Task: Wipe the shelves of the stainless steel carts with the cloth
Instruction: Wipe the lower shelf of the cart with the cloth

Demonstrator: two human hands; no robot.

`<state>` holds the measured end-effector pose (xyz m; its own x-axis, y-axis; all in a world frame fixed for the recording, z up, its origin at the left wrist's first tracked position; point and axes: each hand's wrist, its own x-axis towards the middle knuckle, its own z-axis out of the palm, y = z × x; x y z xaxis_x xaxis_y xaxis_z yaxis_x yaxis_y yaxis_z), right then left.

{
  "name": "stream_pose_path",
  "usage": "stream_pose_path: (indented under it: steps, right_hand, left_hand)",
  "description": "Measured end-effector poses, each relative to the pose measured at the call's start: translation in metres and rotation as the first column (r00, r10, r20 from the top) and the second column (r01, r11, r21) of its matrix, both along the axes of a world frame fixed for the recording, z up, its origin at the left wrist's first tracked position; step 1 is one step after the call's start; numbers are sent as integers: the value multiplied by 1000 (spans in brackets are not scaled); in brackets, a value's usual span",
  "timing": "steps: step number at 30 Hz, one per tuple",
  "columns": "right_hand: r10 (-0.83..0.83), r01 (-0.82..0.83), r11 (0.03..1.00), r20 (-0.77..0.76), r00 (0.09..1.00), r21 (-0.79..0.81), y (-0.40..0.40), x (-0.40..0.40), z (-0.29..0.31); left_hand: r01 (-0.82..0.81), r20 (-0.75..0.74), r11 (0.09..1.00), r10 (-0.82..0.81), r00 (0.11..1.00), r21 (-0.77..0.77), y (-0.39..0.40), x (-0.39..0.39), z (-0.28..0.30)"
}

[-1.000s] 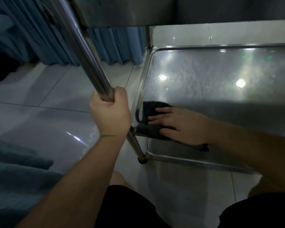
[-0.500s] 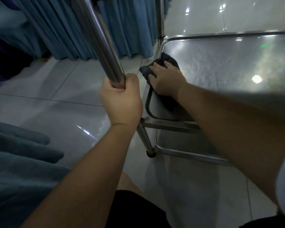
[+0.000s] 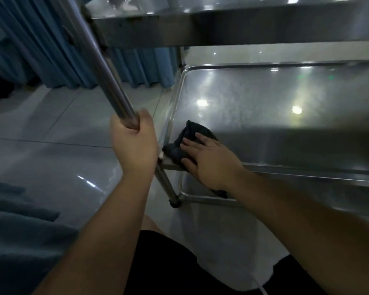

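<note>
The stainless steel cart's middle shelf is a shiny tray with a raised rim. A dark cloth lies bunched at its near left corner. My right hand presses flat on the cloth, fingers spread toward the left rim. My left hand is wrapped around the cart's near left upright post. The upper shelf spans the top of the view. A lower shelf shows beneath the middle one.
Blue curtains hang at the back left. Glossy grey floor tiles spread to the left. The post ends in a small black foot. A blue fabric lies at the lower left, and my knees in black shorts are at the bottom.
My right hand has dragged the cloth back from the shelf's far left corner to its near left corner. My left hand stays on the post.
</note>
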<state>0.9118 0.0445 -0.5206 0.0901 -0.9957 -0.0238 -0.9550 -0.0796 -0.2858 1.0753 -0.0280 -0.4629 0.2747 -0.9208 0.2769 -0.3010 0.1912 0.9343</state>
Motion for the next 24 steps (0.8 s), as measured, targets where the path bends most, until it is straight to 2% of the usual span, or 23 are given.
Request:
stream_pose_path:
  steps: [2,4,5,6,8,10,12,18,24]
  right_hand:
    - [-21,21,1000,-8,1000,2,10,-13,0]
    - [-34,34,999,-20,999,1,22,-27,-1]
    - [-37,37,999,-27,999,-2,29,-35,-2]
    - [-41,41,999,-35,999,-6,36,-44,-4]
    - [-61,61,998,-53,997,-16,50,-65,-6]
    - [-89,87,996,-67,994,-27,67,-88,-8]
    - [-112,108,993,-89,990,-45,87,-113,-9]
    - [-193,191,981,-51,980,-44,151,-196,-6]
    - [-272,268,960,-42,961,-80,203,-259,-4]
  left_hand:
    - [-37,88,999,37,995,-2,15,5,-9]
    - [-106,137,984,126,982,-143,45,6,-31]
    - [-93,139,977,121,983,-192,65,4,-45]
    - [-28,144,981,57,988,-194,84,-3,-56]
    - [205,220,971,-174,960,-126,114,-23,-72]
    - [407,358,908,-349,866,-100,128,-45,-78]
    - [518,448,848,-424,787,-109,126,-67,-76]
    - [598,566,800,-476,673,-38,115,-131,-58]
    - [623,594,782,-496,634,-12,123,-178,-59]
